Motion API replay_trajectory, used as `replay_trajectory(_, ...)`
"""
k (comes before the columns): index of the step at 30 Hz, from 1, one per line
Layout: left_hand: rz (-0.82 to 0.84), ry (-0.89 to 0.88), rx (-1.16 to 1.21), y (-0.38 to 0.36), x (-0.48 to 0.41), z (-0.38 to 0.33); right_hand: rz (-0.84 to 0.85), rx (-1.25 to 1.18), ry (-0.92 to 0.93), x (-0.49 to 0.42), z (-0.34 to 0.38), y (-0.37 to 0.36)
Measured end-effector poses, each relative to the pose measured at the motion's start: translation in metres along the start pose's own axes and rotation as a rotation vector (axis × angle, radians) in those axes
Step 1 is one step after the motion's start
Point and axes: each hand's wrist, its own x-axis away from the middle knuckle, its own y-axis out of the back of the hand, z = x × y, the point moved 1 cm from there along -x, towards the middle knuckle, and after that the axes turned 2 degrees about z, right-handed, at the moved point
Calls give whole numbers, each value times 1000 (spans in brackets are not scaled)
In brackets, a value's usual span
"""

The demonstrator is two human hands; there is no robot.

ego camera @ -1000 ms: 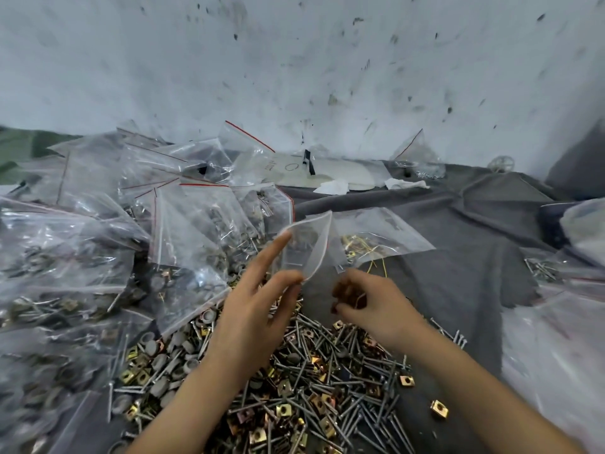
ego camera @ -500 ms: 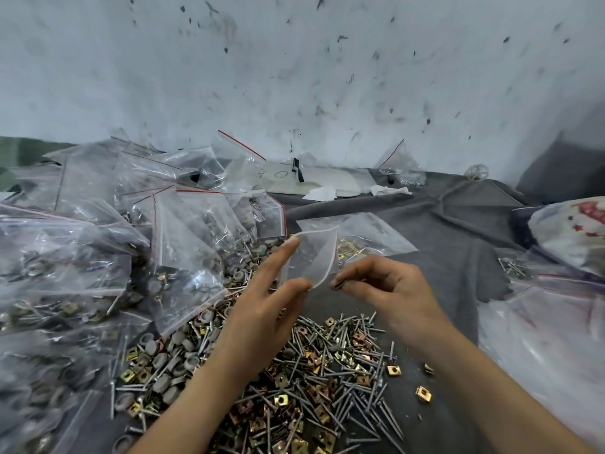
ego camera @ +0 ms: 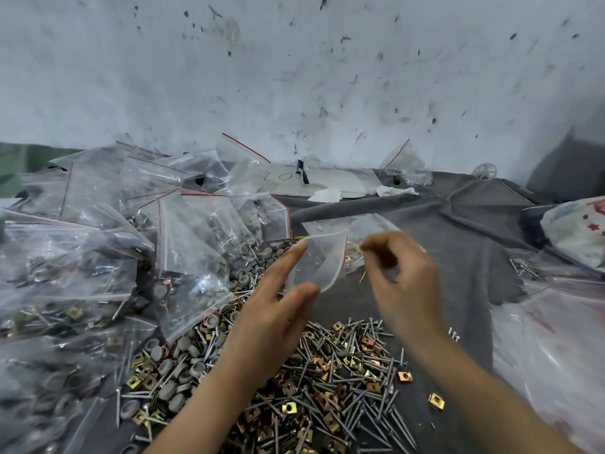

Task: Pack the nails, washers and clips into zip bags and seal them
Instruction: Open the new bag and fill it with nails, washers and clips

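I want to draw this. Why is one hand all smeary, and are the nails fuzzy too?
Head view: the right hand is smeared by motion, so whether it holds anything is unclear; the left hand pinching the small zip bag is sharper; the nails look crisp; the filled bags at the left edge go soft.

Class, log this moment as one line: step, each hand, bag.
step: bag filling | left hand: pinches empty zip bag | right hand: curled beside bag mouth, blurred, load unclear | loose pile: below hands
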Motion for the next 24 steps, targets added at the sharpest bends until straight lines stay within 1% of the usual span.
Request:
replay_trajectory(2,-10,1,-2,0,0,-1,359,182,-202,9,-19,-14)
replay_trajectory(3,-12,-6,-8,-1,0,-1,534,295,-262,16,-27,-21)
replay_trajectory(4,-14,-17,-14,-1,0,-1,668,391,-284,24,-35,-29)
replay_trajectory(5,-14,-29,-16,-2,0,-1,750,457,-294,30,-39,-36)
replay_trajectory(6,-13,-36,-11,-3,1,-1,780,503,-294,34,-41,-40)
replay_trajectory(9,-14,-45,-2,-2,1,-1,749,556,-263,37,-40,-46)
replay_trajectory(14,-13,-23,4,-2,0,-1,830,548,-278,33,-35,-46)
replay_trajectory(17,-15,-24,5,-2,1,-1,796,527,-220,34,-35,-44)
replay_trajectory(19,-15,-28,4,-2,0,0,678,421,-167,32,-33,-39)
replay_trajectory(20,-14,-28,1,-3,0,0,579,307,-173,30,-30,-35)
replay_trajectory(22,-4,-22,-7,-3,0,0,404,59,-247,25,-21,-23)
replay_trajectory(23,3,-14,-11,-3,0,-1,325,-43,-274,24,-16,-16)
replay_trajectory(24,7,-5,-14,-2,0,-1,242,-91,-260,23,-10,-9)
